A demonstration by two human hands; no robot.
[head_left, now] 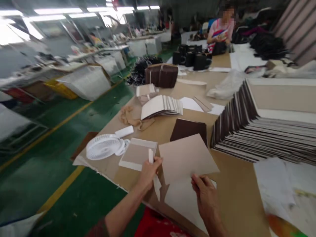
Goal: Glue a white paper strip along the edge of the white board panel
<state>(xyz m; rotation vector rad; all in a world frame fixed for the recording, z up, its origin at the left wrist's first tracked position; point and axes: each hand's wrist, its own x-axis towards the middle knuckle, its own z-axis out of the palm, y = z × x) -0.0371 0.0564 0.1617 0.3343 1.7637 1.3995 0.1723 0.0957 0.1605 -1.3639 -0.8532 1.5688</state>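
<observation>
Cardboard sheet held in two bare hands over a brown worktable.

Tan board was the landmark: the cardboard sheet (187,158) sat tilted just above the worktable (237,194). Well left of it lay a white handheld fan (105,147), then a white-bordered board panel (137,153) just beside its left edge. The left hand (148,173) was closed around a narrow white strip (151,156) at the sheet's left corner. The right hand (206,194) pinched the sheet's near edge, thumb on top and fingers under. Behind the sheet lay a dark brown panel (189,129), and farther back a fanned pile of white cards (160,107). Right of it rose a large slanted stack of boards (261,131). Far behind, a person in a striped top (219,31) worked.
</observation>
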